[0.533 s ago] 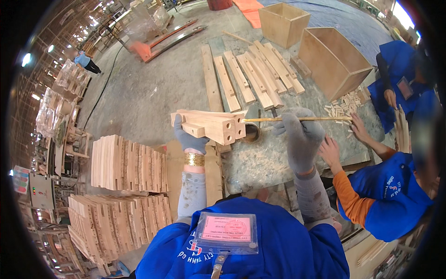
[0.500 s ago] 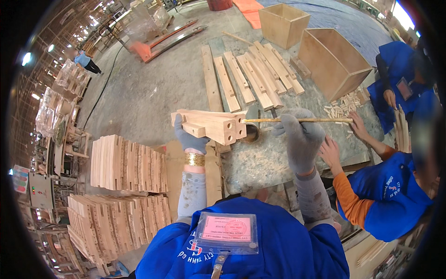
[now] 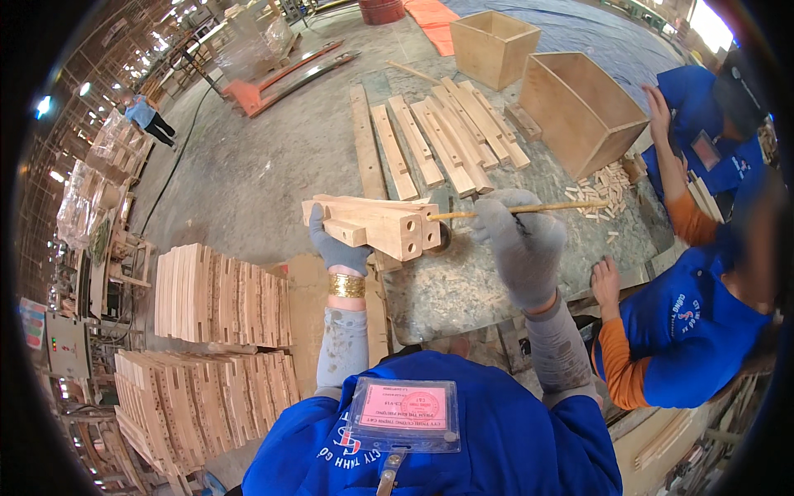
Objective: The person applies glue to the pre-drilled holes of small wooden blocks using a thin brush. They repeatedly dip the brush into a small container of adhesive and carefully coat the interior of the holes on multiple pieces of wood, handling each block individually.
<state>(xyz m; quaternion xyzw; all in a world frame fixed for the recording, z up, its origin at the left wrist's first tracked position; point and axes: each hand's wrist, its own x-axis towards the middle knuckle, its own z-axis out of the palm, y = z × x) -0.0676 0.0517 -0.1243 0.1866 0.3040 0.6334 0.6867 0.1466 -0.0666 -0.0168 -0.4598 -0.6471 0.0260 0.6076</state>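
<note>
The left hand (image 3: 337, 250) gripped drilled wooden bars (image 3: 376, 226), and the right hand (image 3: 524, 250) pinched a thin stick (image 3: 575, 204) whose tip stood at the bars' end face, between the hands, while wooden dowels (image 3: 604, 195) lay piled on the surface (image 3: 463, 291) right of the right hand.

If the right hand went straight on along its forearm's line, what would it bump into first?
Probably the wooden bars laid out ahead, though the right hand may be high enough to pass over them; depth is unclear here.
</note>
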